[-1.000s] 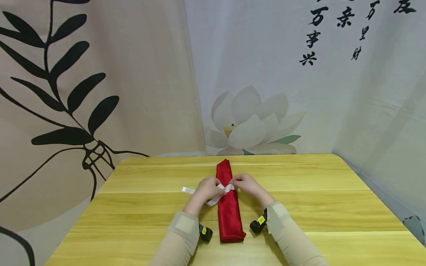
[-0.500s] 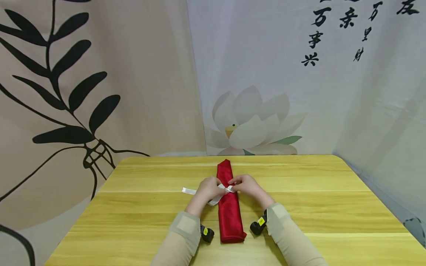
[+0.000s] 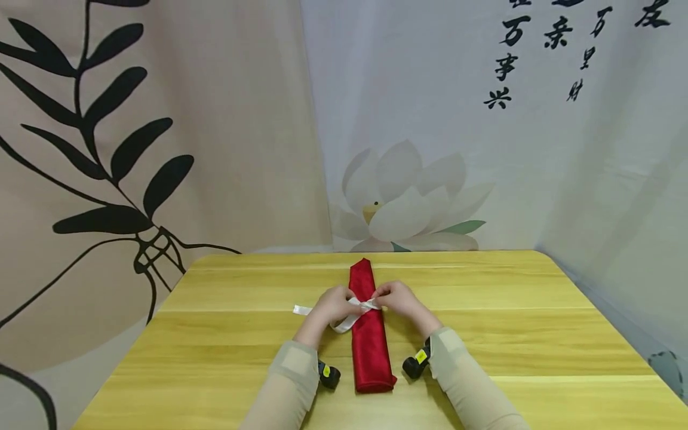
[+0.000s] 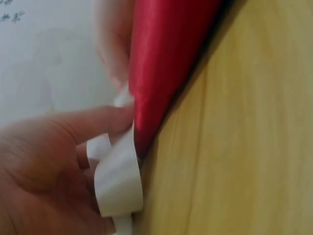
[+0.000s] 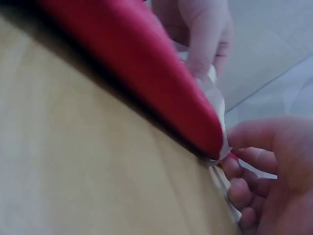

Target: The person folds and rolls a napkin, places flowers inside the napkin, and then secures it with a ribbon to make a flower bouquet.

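A roll of shiny red cloth [image 3: 372, 352] lies lengthwise on the table, pointing away from me. Around its middle runs a white satin ribbon [image 3: 346, 324], crossed on top of the roll. My left hand [image 3: 334, 306] pinches the ribbon at the roll's left side; in the left wrist view a ribbon loop [image 4: 120, 181] hangs below the thumb. At the opposite side my right hand [image 3: 398, 298] pinches the ribbon between thumb and fingers. From the right wrist view, the ribbon [image 5: 214, 95] bends over the roll's edge toward those fingertips.
The wooden table [image 3: 510, 334] spreads out on both sides of the roll. One ribbon tail [image 3: 302, 310] sticks out left of my left hand. A printed curtain [image 3: 242, 149] hangs behind the far edge. Black wrist cameras [image 3: 329, 375] sit below both cuffs.
My right fingers reached a little further over the roll half a second ago, then drew back right with the ribbon. The crossing looks more stretched now. My left hand has barely moved.
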A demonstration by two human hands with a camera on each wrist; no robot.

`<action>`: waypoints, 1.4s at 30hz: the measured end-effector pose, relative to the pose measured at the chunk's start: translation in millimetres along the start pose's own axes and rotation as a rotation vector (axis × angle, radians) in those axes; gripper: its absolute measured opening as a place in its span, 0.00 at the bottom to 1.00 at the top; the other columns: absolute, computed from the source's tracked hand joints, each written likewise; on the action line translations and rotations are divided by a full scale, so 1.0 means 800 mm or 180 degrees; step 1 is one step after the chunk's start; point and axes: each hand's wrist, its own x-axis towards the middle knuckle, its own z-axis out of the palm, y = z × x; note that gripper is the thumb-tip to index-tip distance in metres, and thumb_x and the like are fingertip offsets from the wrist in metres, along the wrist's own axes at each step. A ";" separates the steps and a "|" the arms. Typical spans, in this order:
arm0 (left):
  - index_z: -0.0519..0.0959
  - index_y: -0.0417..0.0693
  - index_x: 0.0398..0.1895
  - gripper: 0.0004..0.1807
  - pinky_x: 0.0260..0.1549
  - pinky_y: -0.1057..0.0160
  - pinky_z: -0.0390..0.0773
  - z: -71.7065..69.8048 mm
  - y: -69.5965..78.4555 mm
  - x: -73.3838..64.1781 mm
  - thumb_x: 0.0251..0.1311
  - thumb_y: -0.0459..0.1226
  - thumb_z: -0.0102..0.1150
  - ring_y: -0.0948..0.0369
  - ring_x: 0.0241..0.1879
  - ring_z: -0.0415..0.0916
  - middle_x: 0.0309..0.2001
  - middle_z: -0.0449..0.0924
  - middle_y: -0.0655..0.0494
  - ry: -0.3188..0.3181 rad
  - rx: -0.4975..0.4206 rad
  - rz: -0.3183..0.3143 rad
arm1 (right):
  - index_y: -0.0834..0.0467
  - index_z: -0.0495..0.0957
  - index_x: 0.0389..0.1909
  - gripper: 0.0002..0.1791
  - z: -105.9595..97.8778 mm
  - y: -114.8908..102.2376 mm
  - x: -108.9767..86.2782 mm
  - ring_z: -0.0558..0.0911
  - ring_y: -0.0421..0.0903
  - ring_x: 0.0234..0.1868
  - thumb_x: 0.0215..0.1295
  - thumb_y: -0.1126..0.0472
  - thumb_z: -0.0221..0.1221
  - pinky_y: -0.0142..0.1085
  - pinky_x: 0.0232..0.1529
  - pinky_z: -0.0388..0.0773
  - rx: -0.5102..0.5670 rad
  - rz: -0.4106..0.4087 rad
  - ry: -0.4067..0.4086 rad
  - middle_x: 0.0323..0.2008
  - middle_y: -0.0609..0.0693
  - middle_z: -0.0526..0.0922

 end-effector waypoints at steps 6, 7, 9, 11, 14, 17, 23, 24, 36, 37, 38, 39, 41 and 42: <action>0.82 0.44 0.26 0.07 0.25 0.65 0.71 -0.010 -0.013 0.002 0.51 0.38 0.69 0.62 0.25 0.71 0.23 0.77 0.59 -0.0204 -0.0083 0.0115 | 0.68 0.82 0.34 0.07 -0.005 0.003 0.002 0.76 0.43 0.25 0.58 0.68 0.62 0.33 0.29 0.73 0.0689 0.0147 0.0167 0.25 0.50 0.80; 0.82 0.44 0.27 0.06 0.25 0.65 0.71 -0.011 -0.014 0.002 0.51 0.38 0.68 0.63 0.25 0.70 0.24 0.77 0.59 -0.0229 -0.0095 0.0123 | 0.69 0.81 0.35 0.07 -0.005 0.004 0.002 0.76 0.44 0.24 0.58 0.68 0.61 0.32 0.27 0.73 0.0823 0.0151 0.0171 0.24 0.51 0.80; 0.82 0.44 0.28 0.06 0.26 0.66 0.71 -0.014 -0.016 0.002 0.51 0.37 0.68 0.63 0.26 0.70 0.25 0.77 0.59 -0.0279 -0.0131 0.0144 | 0.70 0.80 0.36 0.08 -0.007 0.005 0.003 0.78 0.44 0.24 0.58 0.69 0.61 0.32 0.26 0.73 0.1056 0.0198 0.0151 0.23 0.53 0.80; 0.82 0.44 0.29 0.06 0.25 0.67 0.70 -0.018 -0.017 0.002 0.51 0.37 0.68 0.63 0.26 0.69 0.25 0.77 0.60 -0.0323 -0.0164 0.0155 | 0.70 0.79 0.37 0.08 -0.007 0.007 0.004 0.78 0.44 0.23 0.59 0.70 0.59 0.32 0.25 0.73 0.1272 0.0284 0.0101 0.22 0.53 0.80; 0.83 0.43 0.30 0.07 0.25 0.67 0.69 -0.024 -0.015 0.001 0.51 0.37 0.68 0.63 0.26 0.69 0.26 0.77 0.59 -0.0413 -0.0252 0.0157 | 0.71 0.77 0.40 0.09 -0.009 0.008 0.006 0.78 0.43 0.23 0.60 0.71 0.57 0.31 0.24 0.74 0.1587 0.0454 0.0082 0.23 0.54 0.78; 0.83 0.43 0.33 0.08 0.27 0.67 0.69 -0.031 -0.014 0.001 0.52 0.37 0.68 0.63 0.28 0.69 0.28 0.78 0.59 -0.0493 -0.0283 0.0147 | 0.73 0.75 0.45 0.12 -0.012 0.008 0.008 0.77 0.42 0.23 0.60 0.72 0.56 0.30 0.23 0.74 0.1791 0.0575 0.0112 0.24 0.53 0.78; 0.82 0.42 0.41 0.13 0.33 0.65 0.71 -0.046 -0.018 -0.001 0.52 0.35 0.69 0.61 0.34 0.70 0.36 0.79 0.56 -0.0681 -0.0419 0.0143 | 0.75 0.75 0.52 0.19 -0.022 0.009 0.009 0.78 0.40 0.23 0.58 0.73 0.56 0.27 0.22 0.72 0.1717 0.0638 -0.0023 0.23 0.51 0.80; 0.82 0.41 0.42 0.14 0.34 0.65 0.71 -0.048 -0.020 -0.002 0.52 0.35 0.69 0.60 0.35 0.71 0.37 0.78 0.55 -0.0710 -0.0455 0.0143 | 0.75 0.75 0.52 0.19 -0.023 0.010 0.008 0.78 0.40 0.23 0.58 0.73 0.56 0.27 0.22 0.72 0.1667 0.0631 -0.0052 0.23 0.51 0.80; 0.74 0.41 0.61 0.29 0.36 0.62 0.71 -0.079 -0.043 -0.016 0.51 0.29 0.66 0.60 0.33 0.69 0.35 0.75 0.52 -0.1110 -0.0465 0.0183 | 0.73 0.78 0.43 0.11 -0.037 0.017 -0.002 0.76 0.40 0.20 0.63 0.69 0.58 0.28 0.19 0.72 0.1362 0.0699 -0.0058 0.24 0.52 0.82; 0.73 0.40 0.61 0.30 0.35 0.63 0.71 -0.081 -0.047 -0.016 0.51 0.28 0.65 0.60 0.34 0.69 0.35 0.76 0.53 -0.1134 -0.0444 0.0191 | 0.73 0.78 0.43 0.11 -0.038 0.018 -0.002 0.76 0.40 0.20 0.63 0.69 0.58 0.29 0.19 0.72 0.1326 0.0692 -0.0057 0.24 0.52 0.82; 0.73 0.40 0.62 0.31 0.34 0.64 0.71 -0.082 -0.051 -0.016 0.51 0.27 0.65 0.61 0.34 0.69 0.35 0.75 0.53 -0.1153 -0.0424 0.0185 | 0.74 0.78 0.42 0.11 -0.040 0.019 -0.003 0.75 0.40 0.20 0.63 0.69 0.58 0.29 0.18 0.72 0.1302 0.0687 -0.0063 0.24 0.52 0.82; 0.72 0.39 0.62 0.31 0.33 0.65 0.71 -0.084 -0.054 -0.016 0.51 0.26 0.65 0.61 0.33 0.69 0.34 0.75 0.53 -0.1172 -0.0420 0.0172 | 0.74 0.78 0.42 0.11 -0.041 0.021 -0.003 0.75 0.40 0.20 0.63 0.69 0.58 0.29 0.18 0.72 0.1276 0.0686 -0.0063 0.24 0.52 0.82; 0.72 0.39 0.62 0.31 0.32 0.66 0.71 -0.087 -0.061 -0.017 0.51 0.25 0.64 0.62 0.34 0.69 0.35 0.75 0.53 -0.1180 -0.0438 0.0114 | 0.74 0.78 0.42 0.11 -0.044 0.024 -0.004 0.75 0.40 0.19 0.63 0.69 0.58 0.29 0.18 0.72 0.1225 0.0676 -0.0074 0.25 0.53 0.81; 0.72 0.39 0.62 0.31 0.32 0.67 0.70 -0.089 -0.064 -0.018 0.51 0.25 0.65 0.62 0.34 0.69 0.35 0.74 0.53 -0.1161 -0.0424 0.0086 | 0.74 0.78 0.42 0.11 -0.046 0.026 -0.004 0.74 0.40 0.20 0.63 0.69 0.58 0.29 0.18 0.72 0.1212 0.0682 -0.0070 0.25 0.53 0.81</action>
